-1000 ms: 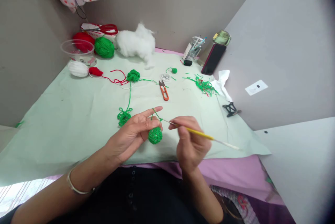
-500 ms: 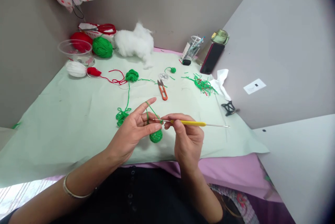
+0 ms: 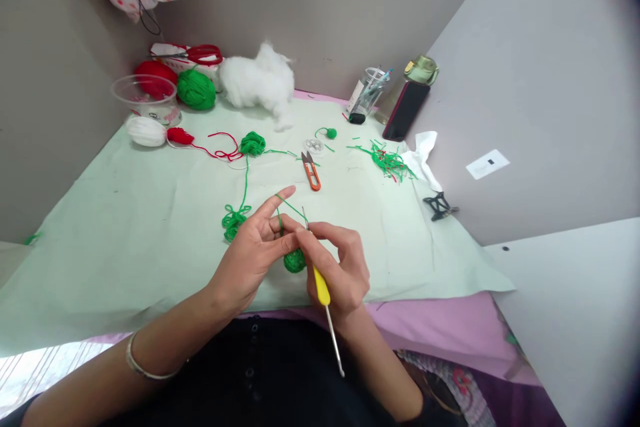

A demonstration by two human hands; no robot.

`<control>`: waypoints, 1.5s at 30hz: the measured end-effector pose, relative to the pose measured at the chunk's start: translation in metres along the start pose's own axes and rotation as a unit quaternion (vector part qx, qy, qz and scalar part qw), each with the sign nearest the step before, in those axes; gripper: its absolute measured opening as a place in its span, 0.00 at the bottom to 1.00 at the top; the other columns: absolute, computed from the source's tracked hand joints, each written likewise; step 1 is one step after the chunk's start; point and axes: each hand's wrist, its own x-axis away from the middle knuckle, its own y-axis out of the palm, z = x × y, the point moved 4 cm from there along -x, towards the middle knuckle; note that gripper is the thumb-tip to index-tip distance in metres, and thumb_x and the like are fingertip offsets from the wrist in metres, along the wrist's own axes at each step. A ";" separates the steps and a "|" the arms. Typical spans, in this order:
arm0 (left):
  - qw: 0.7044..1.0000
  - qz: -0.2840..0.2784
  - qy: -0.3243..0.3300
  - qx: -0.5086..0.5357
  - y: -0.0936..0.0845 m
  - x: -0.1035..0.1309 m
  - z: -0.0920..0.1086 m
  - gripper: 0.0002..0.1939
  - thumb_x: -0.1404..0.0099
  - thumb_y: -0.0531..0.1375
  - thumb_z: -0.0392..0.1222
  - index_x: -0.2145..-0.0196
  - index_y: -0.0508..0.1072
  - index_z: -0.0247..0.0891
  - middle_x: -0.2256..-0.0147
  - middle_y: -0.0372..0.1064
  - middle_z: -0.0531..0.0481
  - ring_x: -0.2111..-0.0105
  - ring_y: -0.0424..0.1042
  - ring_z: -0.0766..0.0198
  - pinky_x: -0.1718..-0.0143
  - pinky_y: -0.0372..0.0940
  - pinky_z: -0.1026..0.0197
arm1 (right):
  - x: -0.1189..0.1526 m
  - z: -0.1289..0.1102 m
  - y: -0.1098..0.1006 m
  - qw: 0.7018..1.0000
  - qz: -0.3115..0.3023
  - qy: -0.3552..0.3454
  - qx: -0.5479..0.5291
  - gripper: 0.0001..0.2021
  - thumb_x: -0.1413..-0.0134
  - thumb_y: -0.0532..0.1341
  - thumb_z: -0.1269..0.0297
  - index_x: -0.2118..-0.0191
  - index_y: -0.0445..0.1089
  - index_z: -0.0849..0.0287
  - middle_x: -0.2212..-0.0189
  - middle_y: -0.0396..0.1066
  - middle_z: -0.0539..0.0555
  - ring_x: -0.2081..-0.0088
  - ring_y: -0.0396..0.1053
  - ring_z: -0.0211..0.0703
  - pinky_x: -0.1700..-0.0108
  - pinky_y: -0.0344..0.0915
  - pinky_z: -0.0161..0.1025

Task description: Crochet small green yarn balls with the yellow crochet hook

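My left hand (image 3: 257,240) pinches a small green crochet piece (image 3: 294,261) between thumb and fingers, its index finger raised with green yarn looped over it. In my right hand (image 3: 340,267) is a crochet hook (image 3: 321,287) with a yellow handle. The hook's thin tip points up and away by the yarn, and its other metal end slants down toward my body. Fingertips of both hands meet at the top of the piece, hiding the stitches there. From my left hand the yarn leads to a loose green tangle (image 3: 234,222), then to a green yarn bundle (image 3: 253,144).
Orange thread snips (image 3: 311,172) lie beyond my hands. A small green ball (image 3: 331,133) and green yarn scraps (image 3: 390,162) are farther back. White stuffing (image 3: 257,87), yarn balls (image 3: 196,89), a plastic tub (image 3: 145,97), a phone (image 3: 406,110) and a bottle (image 3: 421,70) stand near the walls.
My right hand has moved left against the left fingertips. The crochet hook has swung from nearly level to steep, its rear end now toward my body. My left hand has barely moved.
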 end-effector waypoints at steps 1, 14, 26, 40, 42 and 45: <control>0.999 -0.004 -0.024 0.021 -0.001 -0.001 -0.002 0.41 0.42 0.74 0.38 0.33 0.66 0.38 0.70 0.72 0.56 0.68 0.70 0.67 0.64 0.63 0.64 | 0.000 0.001 -0.001 1.000 0.002 -0.003 -0.009 0.18 0.37 0.64 0.75 0.48 0.79 0.46 0.56 0.79 0.57 0.56 0.78 0.47 0.58 0.78 0.46; 0.999 -0.021 -0.041 0.029 0.004 -0.002 -0.006 0.32 0.42 0.75 0.38 0.41 0.76 0.36 0.68 0.72 0.54 0.66 0.70 0.67 0.60 0.65 0.65 | -0.006 0.012 -0.004 0.992 0.046 0.077 -0.091 0.12 0.36 0.63 0.72 0.53 0.81 0.49 0.62 0.79 0.54 0.62 0.77 0.44 0.62 0.75 0.43; 1.000 -0.013 0.020 -0.008 0.003 -0.001 -0.005 0.29 0.41 0.74 0.36 0.42 0.79 0.43 0.68 0.75 0.55 0.67 0.71 0.69 0.61 0.65 0.67 | -0.012 0.012 0.003 0.960 0.004 0.193 -0.204 0.10 0.32 0.61 0.69 0.55 0.80 0.51 0.62 0.81 0.52 0.61 0.78 0.42 0.59 0.76 0.41; 0.998 0.020 0.057 -0.012 0.002 -0.003 0.000 0.34 0.44 0.76 0.35 0.40 0.76 0.43 0.70 0.72 0.57 0.67 0.70 0.70 0.61 0.65 0.70 | -0.009 0.010 0.002 0.991 0.021 0.092 -0.092 0.11 0.34 0.63 0.72 0.53 0.80 0.49 0.61 0.78 0.53 0.61 0.77 0.43 0.61 0.75 0.42; 1.000 0.004 0.007 0.017 0.004 -0.004 -0.006 0.33 0.44 0.76 0.38 0.40 0.77 0.39 0.68 0.74 0.54 0.64 0.71 0.68 0.60 0.66 0.68 | -0.006 0.005 0.002 0.999 0.035 0.023 -0.030 0.16 0.37 0.64 0.74 0.50 0.79 0.46 0.58 0.78 0.53 0.58 0.77 0.43 0.60 0.75 0.43; 0.996 -0.022 -0.065 0.057 0.002 -0.007 -0.011 0.28 0.42 0.75 0.40 0.44 0.80 0.36 0.68 0.73 0.52 0.66 0.71 0.68 0.61 0.66 0.68 | -0.007 0.016 -0.003 0.988 0.042 0.088 -0.118 0.13 0.35 0.63 0.73 0.51 0.80 0.48 0.63 0.77 0.52 0.63 0.75 0.42 0.63 0.73 0.42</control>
